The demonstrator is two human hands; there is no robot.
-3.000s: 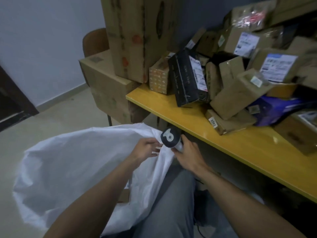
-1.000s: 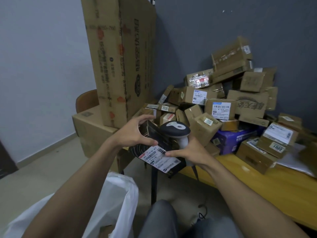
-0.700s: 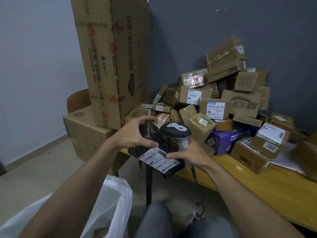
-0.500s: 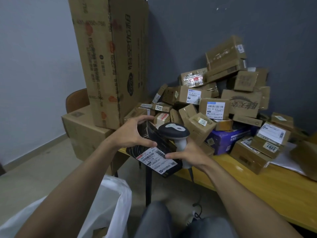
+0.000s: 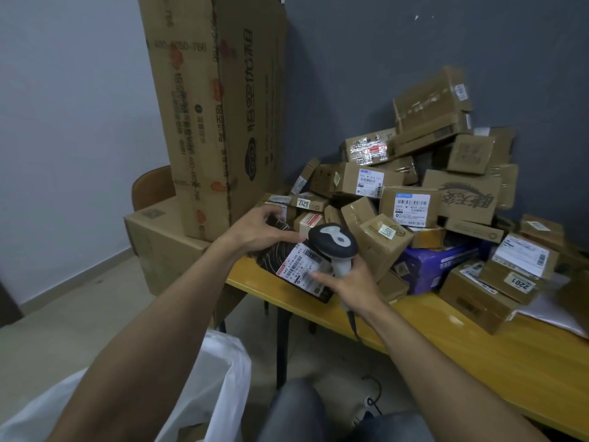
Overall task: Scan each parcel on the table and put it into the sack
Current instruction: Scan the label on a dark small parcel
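Note:
My left hand (image 5: 255,234) grips a black parcel (image 5: 280,261) with a white barcode label facing up, held over the near left corner of the yellow table (image 5: 478,355). My right hand (image 5: 353,280) holds a handheld scanner (image 5: 333,244) by its handle, the dark head just above the label, and its fingertips touch the label. The white sack (image 5: 204,390) lies open at the bottom left, below my left arm. A heap of several brown parcels (image 5: 411,205) covers the table behind.
A tall cardboard box (image 5: 216,110) stands on a larger carton (image 5: 159,247) at the table's left end, with a brown chair back (image 5: 149,186) behind it. A purple box (image 5: 430,266) lies among the parcels. My grey-trousered knee (image 5: 296,409) is at the bottom.
Three seconds ago both hands were down at the sack's mouth. Since then my left hand took the black parcel; in the last second parcel and scanner have stayed nearly still.

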